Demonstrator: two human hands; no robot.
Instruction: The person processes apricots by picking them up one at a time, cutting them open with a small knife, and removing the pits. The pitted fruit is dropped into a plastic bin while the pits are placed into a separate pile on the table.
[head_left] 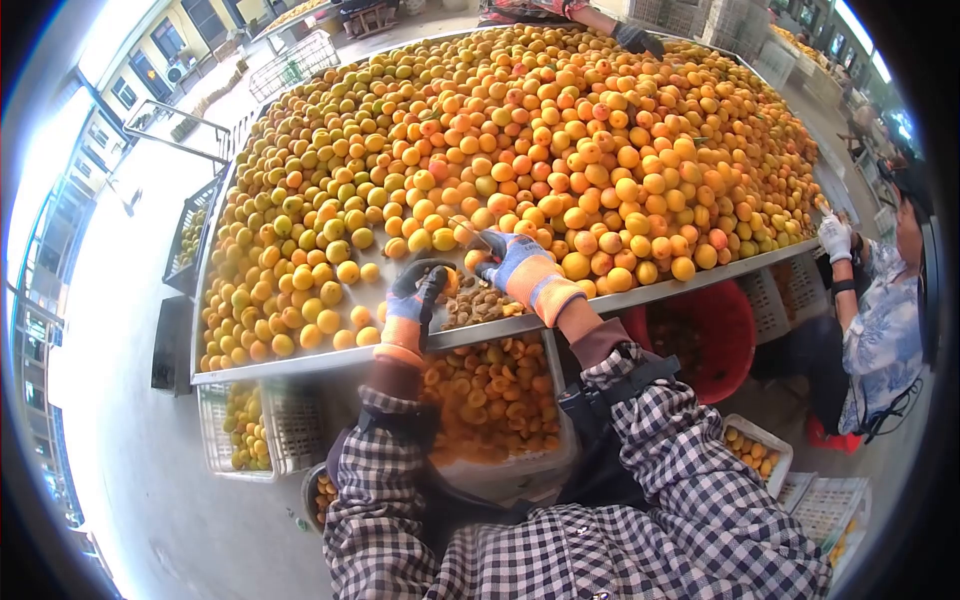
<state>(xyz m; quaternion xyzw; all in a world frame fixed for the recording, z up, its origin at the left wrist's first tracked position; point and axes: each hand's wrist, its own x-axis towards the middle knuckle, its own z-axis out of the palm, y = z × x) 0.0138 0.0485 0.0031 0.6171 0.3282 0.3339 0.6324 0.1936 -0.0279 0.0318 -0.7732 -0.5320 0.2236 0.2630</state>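
Note:
On the metal-edged table [505,326] lies a large heap of apricots [600,170], orange on the right and greener on the left. My left hand [408,298], in a grey and orange glove, is closed on an apricot [451,282] near the front edge. Just right of it, my right hand [522,270], gloved in blue and orange, grips a small knife [466,228] whose thin blade points up and left. Another apricot [473,259] shows by its fingers. Brown apricot pits [478,302] lie in a small pile below both hands.
Under the table edge stands a crate [562,400] of halved apricots. A red tub [735,340] is to its right, a white crate [297,425] to its left. A co-worker [885,310] sits at the right; another person's gloved hand [638,40] reaches in at the far side.

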